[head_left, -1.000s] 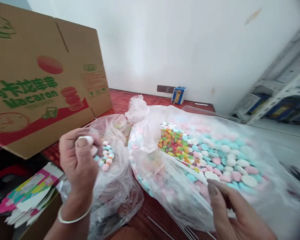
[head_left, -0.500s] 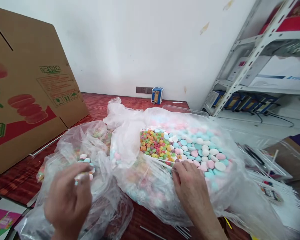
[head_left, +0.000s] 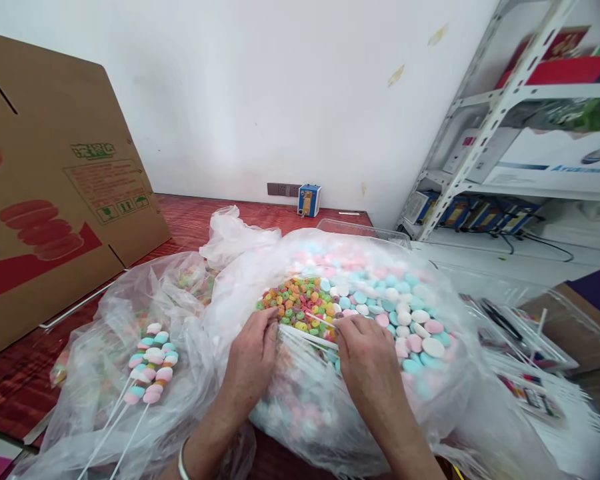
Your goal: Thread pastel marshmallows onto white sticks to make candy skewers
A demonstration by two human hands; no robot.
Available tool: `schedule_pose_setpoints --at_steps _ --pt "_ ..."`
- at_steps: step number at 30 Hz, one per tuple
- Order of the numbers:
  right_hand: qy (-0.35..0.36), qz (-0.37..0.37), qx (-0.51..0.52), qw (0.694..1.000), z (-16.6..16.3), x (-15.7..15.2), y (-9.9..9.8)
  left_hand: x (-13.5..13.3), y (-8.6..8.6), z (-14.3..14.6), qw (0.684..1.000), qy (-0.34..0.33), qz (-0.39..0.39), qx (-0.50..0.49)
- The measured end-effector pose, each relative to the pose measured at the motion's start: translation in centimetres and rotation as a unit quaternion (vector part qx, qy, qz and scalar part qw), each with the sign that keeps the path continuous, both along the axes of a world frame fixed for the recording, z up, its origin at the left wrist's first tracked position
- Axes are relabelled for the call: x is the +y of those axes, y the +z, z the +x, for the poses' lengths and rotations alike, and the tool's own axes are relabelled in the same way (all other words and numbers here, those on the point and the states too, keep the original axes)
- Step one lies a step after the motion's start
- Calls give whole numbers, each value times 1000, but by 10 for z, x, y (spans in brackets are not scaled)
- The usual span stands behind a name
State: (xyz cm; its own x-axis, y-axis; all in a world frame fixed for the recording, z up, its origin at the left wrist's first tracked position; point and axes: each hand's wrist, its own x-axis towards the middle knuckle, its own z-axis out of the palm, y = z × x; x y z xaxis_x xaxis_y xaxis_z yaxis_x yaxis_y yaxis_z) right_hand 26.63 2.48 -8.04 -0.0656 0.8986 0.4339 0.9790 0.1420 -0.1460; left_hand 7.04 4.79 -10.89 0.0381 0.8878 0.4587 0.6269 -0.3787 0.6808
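Observation:
My right hand point(head_left: 370, 353) pinches a thin white stick point(head_left: 321, 320), its free end pointing left over the colourful ring-shaped pieces point(head_left: 300, 300). Beside those rings, my left hand point(head_left: 250, 360) has its fingertips drawn together; anything between them is hidden. More white sticks point(head_left: 310, 339) lie between the two hands on the clear plastic. To the right spread pink, blue and white marshmallows point(head_left: 405, 313) in a big open plastic bag point(head_left: 463, 393). Left of my left hand, several marshmallow skewers point(head_left: 153, 363) with white sticks rest on another plastic bag point(head_left: 190, 347).
A large cardboard box point(head_left: 70, 167) stands at the left on the red-brown table point(head_left: 185, 210). By the wall sits a small blue-and-white box point(head_left: 309, 201). White metal shelving point(head_left: 480, 150) rises at the right, with a clear tray of tools point(head_left: 525, 330) in front.
My left hand has moved right, from above the skewers to the ring-shaped pieces. The skewers now show in full. My right hand has a stick raised between its fingers. The view has shifted slightly.

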Motion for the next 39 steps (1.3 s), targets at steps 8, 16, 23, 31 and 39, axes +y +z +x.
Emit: schedule_pose_setpoints --at_steps 8,16,23,31,39 --pt "40 77 43 995 3 -3 0 -5 6 -4 1000 -16 -3 8" --pt "35 254 244 935 10 -32 23 3 44 30 975 -141 -91 -147" --pt "-4 144 530 836 0 -60 22 -20 55 54 945 -304 -60 -102" --pt "-103 293 103 945 17 -60 12 -15 51 44 975 -219 19 40" --pt "-48 62 -122 989 37 -66 -2 13 63 55 974 -214 36 71"
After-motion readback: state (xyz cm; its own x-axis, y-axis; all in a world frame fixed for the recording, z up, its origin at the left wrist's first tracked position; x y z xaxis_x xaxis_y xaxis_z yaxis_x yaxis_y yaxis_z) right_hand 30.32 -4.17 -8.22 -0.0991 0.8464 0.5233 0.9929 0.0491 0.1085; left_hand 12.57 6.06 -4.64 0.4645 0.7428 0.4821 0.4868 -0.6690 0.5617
